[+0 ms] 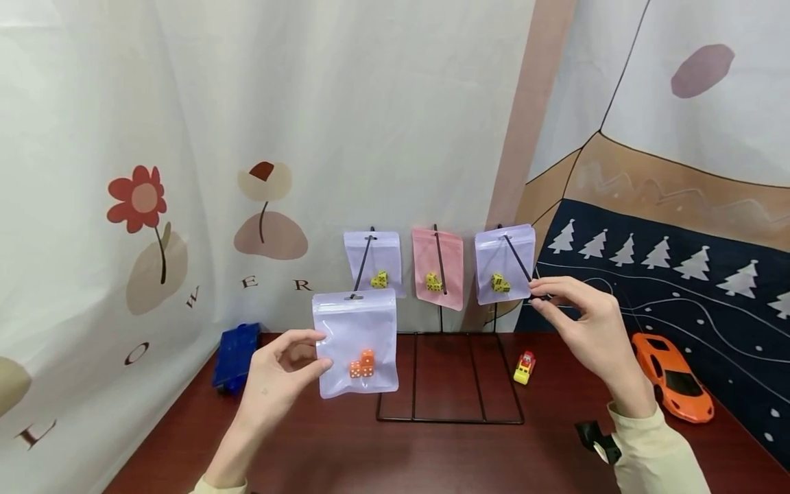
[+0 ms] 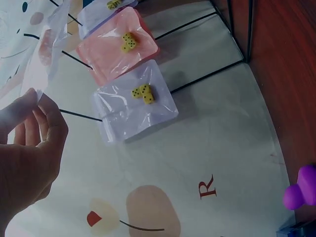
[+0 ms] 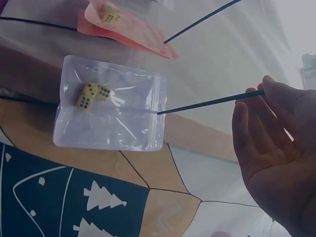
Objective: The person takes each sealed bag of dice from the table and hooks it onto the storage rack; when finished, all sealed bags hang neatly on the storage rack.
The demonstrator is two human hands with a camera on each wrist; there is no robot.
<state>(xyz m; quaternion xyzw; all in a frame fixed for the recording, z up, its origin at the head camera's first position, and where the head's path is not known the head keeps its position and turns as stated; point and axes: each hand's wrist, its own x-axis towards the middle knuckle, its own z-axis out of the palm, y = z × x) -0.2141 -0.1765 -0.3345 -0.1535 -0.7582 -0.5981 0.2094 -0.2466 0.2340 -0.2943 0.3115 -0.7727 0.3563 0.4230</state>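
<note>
My left hand [image 1: 280, 367] pinches the left edge of a lilac zip pouch [image 1: 378, 322] between thumb and fingers. Orange dice [image 1: 367, 358] show through its front. The pouch's hang hole meets the front end of the rack's left hook [image 1: 363, 264]; whether the hook passes through cannot be told. With thumb and fingertips, my right hand [image 1: 583, 326] grips the tip of the right hook [image 3: 212, 102]. On that hook hangs a lilac pouch [image 3: 133, 128] with yellow dice [image 3: 87, 95]. A pink pouch [image 1: 453, 257] hangs on the middle hook, another lilac pouch [image 1: 358, 250] on the left one.
The black wire rack's base [image 1: 450, 421] lies on the dark red table [image 1: 345, 446]. A small red and yellow toy car [image 1: 524, 368] sits right of it, an orange toy car [image 1: 675, 377] farther right. Something blue [image 1: 237, 353] stands at the left, before a printed curtain [image 1: 370, 103].
</note>
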